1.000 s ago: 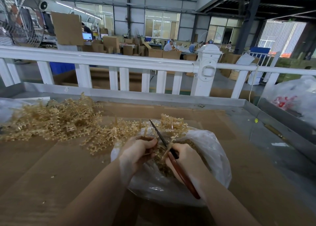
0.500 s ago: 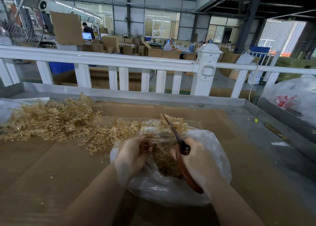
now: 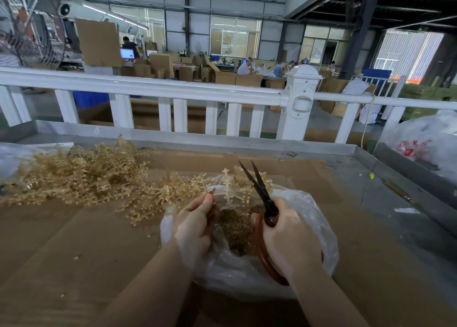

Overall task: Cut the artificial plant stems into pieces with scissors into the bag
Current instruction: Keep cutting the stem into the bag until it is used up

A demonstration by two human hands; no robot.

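Scissors in right hand, blades parted a little, tips pointing to 12 o'clock above the bag. Right fingers curled round the red-brown handles; I see one handle loop sticking out below the palm toward 6. Left hand pinches one pale stem between thumb and fingertips, holding it over the bag mouth. Stem sits just at 9 o'clock of the blades; I can't tell if metal touches it.

Bag is clear plastic, on the surface at centre frame, mouth open upward, both hands resting against its rim. Inside I see a heap of small tan cut pieces.

Uncut stems pile lies at 10 o'clock of the bag, spreading from the far left edge right up to the bag rim, some sprigs touching it. A few loose crumbs on the surface at 8 o'clock. Surface is covered in brown cardboard sheets with a grey metal lip round the edge.

White railing runs across at 12, behind the surface. Second plastic bag with red print at 2 o'clock, well apart. Small yellow bit on the grey strip at 2. Big fan at 10, far back. Boxes and seated people beyond the railing, too small for detail.
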